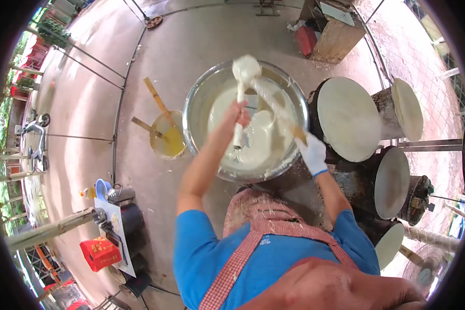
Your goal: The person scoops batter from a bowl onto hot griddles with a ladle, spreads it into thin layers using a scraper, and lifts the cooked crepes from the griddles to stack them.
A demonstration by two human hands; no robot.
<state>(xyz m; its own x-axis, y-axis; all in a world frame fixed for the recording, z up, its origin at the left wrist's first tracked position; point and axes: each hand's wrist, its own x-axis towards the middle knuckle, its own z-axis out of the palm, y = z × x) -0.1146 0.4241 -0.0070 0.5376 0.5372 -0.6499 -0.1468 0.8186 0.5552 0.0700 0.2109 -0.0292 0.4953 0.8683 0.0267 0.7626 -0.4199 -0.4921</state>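
Observation:
A big metal basin (187,111) of thick white batter (256,155) stands before me. Over it my left hand (238,113), bare, is closed round the pale handle of a batter-coated ladle (246,68); the ladle's head is raised near the far rim. My right hand (313,153), in a white glove with a blue cuff, grips the wooden end of a batter-coated stick (276,103) at the basin's right rim. The stick slants across the basin toward the ladle's head, blurred; whether the two touch I cannot tell.
Several round griddles stand at the right, including a large pale one (349,119) close to the basin. Left of the basin is a bowl of yellow liquid (169,143) with a brush (160,132). A small table (116,227) holds a red bag (100,253). A wooden box (338,39) stands far right.

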